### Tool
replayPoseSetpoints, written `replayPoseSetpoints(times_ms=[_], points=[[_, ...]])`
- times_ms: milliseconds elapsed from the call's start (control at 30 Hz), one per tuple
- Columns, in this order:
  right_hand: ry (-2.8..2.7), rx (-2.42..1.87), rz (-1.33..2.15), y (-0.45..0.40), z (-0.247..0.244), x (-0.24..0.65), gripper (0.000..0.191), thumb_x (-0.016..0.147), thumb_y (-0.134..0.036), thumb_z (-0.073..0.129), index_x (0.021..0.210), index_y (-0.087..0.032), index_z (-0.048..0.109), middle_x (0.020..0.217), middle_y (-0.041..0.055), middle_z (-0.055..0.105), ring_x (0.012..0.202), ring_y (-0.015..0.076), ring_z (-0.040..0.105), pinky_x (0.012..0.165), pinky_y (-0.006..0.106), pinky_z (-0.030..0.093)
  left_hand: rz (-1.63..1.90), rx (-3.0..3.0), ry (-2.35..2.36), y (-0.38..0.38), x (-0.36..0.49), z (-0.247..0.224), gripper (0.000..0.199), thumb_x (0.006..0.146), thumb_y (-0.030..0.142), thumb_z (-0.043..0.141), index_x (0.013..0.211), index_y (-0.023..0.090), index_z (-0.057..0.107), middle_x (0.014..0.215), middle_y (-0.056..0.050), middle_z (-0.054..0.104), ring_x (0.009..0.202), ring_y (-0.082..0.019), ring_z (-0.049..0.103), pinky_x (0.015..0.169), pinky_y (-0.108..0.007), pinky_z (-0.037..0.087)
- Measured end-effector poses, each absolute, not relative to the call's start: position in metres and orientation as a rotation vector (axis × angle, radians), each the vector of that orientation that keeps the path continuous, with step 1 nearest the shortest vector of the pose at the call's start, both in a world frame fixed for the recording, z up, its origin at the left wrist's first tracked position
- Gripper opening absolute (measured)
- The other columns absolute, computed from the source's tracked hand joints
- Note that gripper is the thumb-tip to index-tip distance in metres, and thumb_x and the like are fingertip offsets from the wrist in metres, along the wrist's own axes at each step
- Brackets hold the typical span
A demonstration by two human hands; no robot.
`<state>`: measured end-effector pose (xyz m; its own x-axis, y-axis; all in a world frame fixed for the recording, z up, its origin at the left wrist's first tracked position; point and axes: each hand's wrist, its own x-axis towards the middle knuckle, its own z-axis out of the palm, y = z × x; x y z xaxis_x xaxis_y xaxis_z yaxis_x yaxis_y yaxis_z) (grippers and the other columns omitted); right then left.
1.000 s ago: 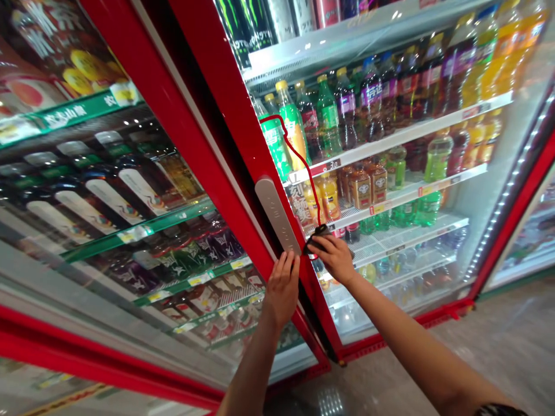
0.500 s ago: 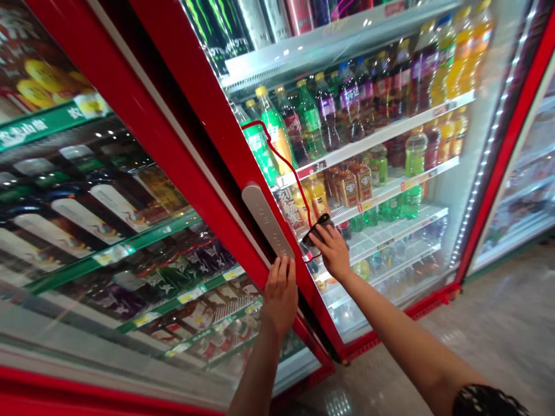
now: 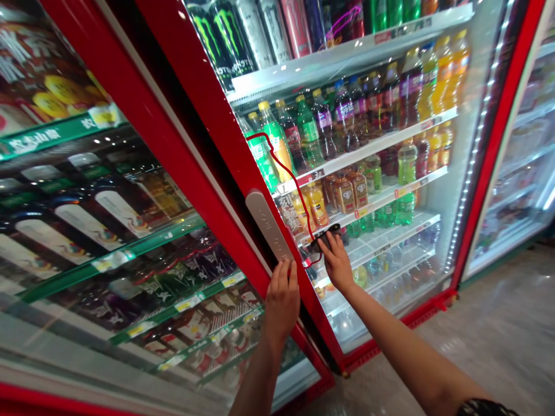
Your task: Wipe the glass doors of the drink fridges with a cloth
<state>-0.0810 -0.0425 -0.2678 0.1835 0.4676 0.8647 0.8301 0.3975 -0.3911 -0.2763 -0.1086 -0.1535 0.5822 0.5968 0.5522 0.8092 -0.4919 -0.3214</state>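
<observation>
My right hand is closed on a small flat black hand tool with rounded ends, which lies against the glass of the right-hand cooler door; its exact kind is unclear. A red line runs on that glass, curving down to the tool. My left hand rests its outstretched fingers at the lower end of the grey door handle, with nothing visible in it. The handle sits on the red door frame.
Behind the right door, shelves hold drink bottles and cans. Through the left glass door, dark bottles with white labels stand on green-edged shelves. A third cooler is at the right, above the grey floor.
My right hand has turned the black tool from a steep slant to a flatter angle against the glass. My left hand stays by the handle. The view has shifted slightly.
</observation>
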Motion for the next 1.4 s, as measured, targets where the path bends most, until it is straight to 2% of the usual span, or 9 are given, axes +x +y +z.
replayPoseSetpoints(times_ms=[67, 267, 500, 700, 833, 967, 1067, 1200, 1400], points=[[-1.458, -1.293, -0.343, -0.053, -0.287, -0.090, 0.088, 0.086, 0.004, 0.042, 0.160, -0.036, 0.019, 0.169, 0.0038, 0.012, 0.156, 0.0328, 0.009, 0.114, 0.062, 0.041, -0.489, -2.256, -1.101, -0.110, -0.276, -0.154, 0.058, 0.090, 0.012, 0.052, 0.148, 0.014, 0.047, 0.153, -0.015, 0.049, 0.142, -0.030, 0.045, 0.113, -0.044, 0.046], [-1.860, -1.130, -0.450, -0.044, -0.281, -0.073, 0.075, 0.091, 0.001, 0.045, 0.153, -0.040, 0.040, 0.162, -0.0009, 0.036, 0.153, 0.0259, 0.025, 0.120, 0.057, 0.035, -0.494, -2.298, -0.871, -0.107, -0.265, -0.162, 0.056, 0.092, 0.012, 0.050, 0.148, 0.015, 0.047, 0.151, -0.013, 0.052, 0.144, -0.028, 0.042, 0.116, -0.042, 0.043], [-1.377, -1.388, -0.311, -0.051, -0.322, -0.040, 0.090, 0.085, 0.003, 0.044, 0.162, -0.035, 0.015, 0.170, 0.0052, 0.002, 0.155, 0.0336, 0.006, 0.111, 0.060, 0.045, -0.427, -2.291, -0.761, -0.089, -0.243, -0.188, 0.060, 0.092, 0.008, 0.048, 0.151, 0.016, 0.043, 0.157, -0.010, 0.046, 0.150, -0.024, 0.035, 0.122, -0.040, 0.035], [-1.713, -1.240, -0.370, -0.038, -0.307, -0.017, 0.083, 0.085, 0.003, 0.044, 0.155, -0.040, 0.036, 0.168, 0.0000, 0.022, 0.155, 0.0309, 0.017, 0.115, 0.058, 0.041, -0.327, -2.323, -0.768, -0.066, -0.223, -0.200, 0.065, 0.087, 0.010, 0.053, 0.151, 0.017, 0.043, 0.164, -0.012, 0.034, 0.153, -0.029, 0.028, 0.123, -0.050, 0.033], [-1.445, -1.297, -0.327, -0.026, -0.303, 0.025, 0.084, 0.088, -0.001, 0.044, 0.160, -0.038, 0.024, 0.170, 0.0008, 0.009, 0.156, 0.0309, 0.010, 0.118, 0.061, 0.036, -0.316, -2.317, -0.840, -0.058, -0.214, -0.205, 0.069, 0.085, 0.010, 0.054, 0.152, 0.018, 0.042, 0.166, -0.012, 0.031, 0.153, -0.029, 0.027, 0.124, -0.049, 0.032], [-1.166, -1.476, -0.232, -0.036, -0.332, 0.016, 0.091, 0.086, -0.001, 0.043, 0.162, -0.034, 0.006, 0.170, 0.0048, -0.007, 0.155, 0.0335, 0.002, 0.113, 0.063, 0.040, -0.308, -2.325, -0.817, -0.051, -0.208, -0.210, 0.070, 0.084, 0.011, 0.057, 0.152, 0.016, 0.043, 0.165, -0.013, 0.030, 0.154, -0.030, 0.025, 0.126, -0.048, 0.030], [-1.425, -1.388, -0.278, -0.035, -0.327, 0.008, 0.092, 0.082, 0.003, 0.044, 0.162, -0.035, 0.016, 0.170, 0.0041, -0.001, 0.155, 0.0337, 0.005, 0.113, 0.059, 0.043, -0.291, -2.352, -0.741, -0.043, -0.200, -0.211, 0.069, 0.085, 0.014, 0.059, 0.152, 0.016, 0.043, 0.164, -0.013, 0.033, 0.154, -0.029, 0.024, 0.127, -0.049, 0.027], [-1.562, -1.278, -0.337, -0.019, -0.295, 0.045, 0.085, 0.084, 0.000, 0.048, 0.158, -0.039, 0.030, 0.170, -0.0003, 0.009, 0.156, 0.0320, 0.012, 0.118, 0.061, 0.035, -0.309, -2.366, -0.703, -0.034, -0.183, -0.211, 0.069, 0.087, 0.019, 0.061, 0.153, 0.016, 0.042, 0.165, -0.014, 0.030, 0.155, -0.030, 0.022, 0.127, -0.050, 0.025], [-1.237, -1.479, -0.262, -0.031, -0.325, 0.064, 0.095, 0.082, 0.004, 0.044, 0.162, -0.033, 0.009, 0.170, 0.0056, -0.004, 0.155, 0.0343, 0.004, 0.113, 0.061, 0.041, -0.308, -2.380, -0.685, -0.032, -0.169, -0.212, 0.070, 0.086, 0.019, 0.062, 0.152, 0.017, 0.042, 0.166, -0.014, 0.027, 0.155, -0.030, 0.021, 0.127, -0.050, 0.025]])
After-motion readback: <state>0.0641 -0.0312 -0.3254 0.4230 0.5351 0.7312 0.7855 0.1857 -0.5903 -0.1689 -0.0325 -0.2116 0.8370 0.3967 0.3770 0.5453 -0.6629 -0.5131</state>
